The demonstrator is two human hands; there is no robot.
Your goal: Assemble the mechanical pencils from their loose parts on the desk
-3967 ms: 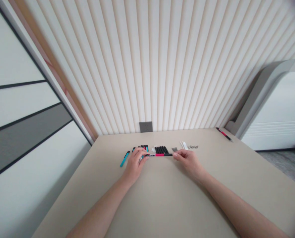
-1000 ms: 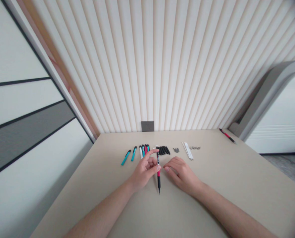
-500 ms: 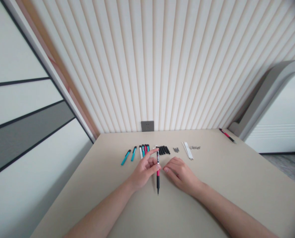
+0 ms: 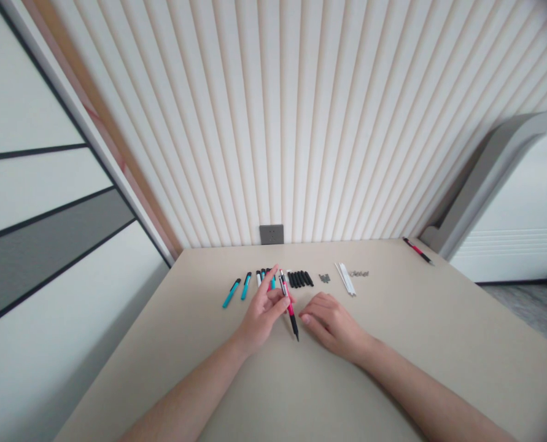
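The left hand [image 4: 263, 314] pinches a pink-and-black pen [image 4: 293, 317] that looks whole above the table [image 4: 273, 393], the right hand [image 4: 332, 320] rests curled up nearby, and black tubes [image 4: 300, 279] and blue tubes [image 4: 230, 296] wait loose.

Beyond the fingers [image 4: 269, 280], a pale ribbed wall [image 4: 273, 123] rises behind the bench [image 4: 264, 393], a dark socket [image 4: 272, 234] low on it. Well left of the fingers stands a white-and-grey cupboard [image 4: 47, 245]; far right, a white panel [image 4: 526, 209] with a rounded grey frame, above grey floor [image 4: 531, 301].
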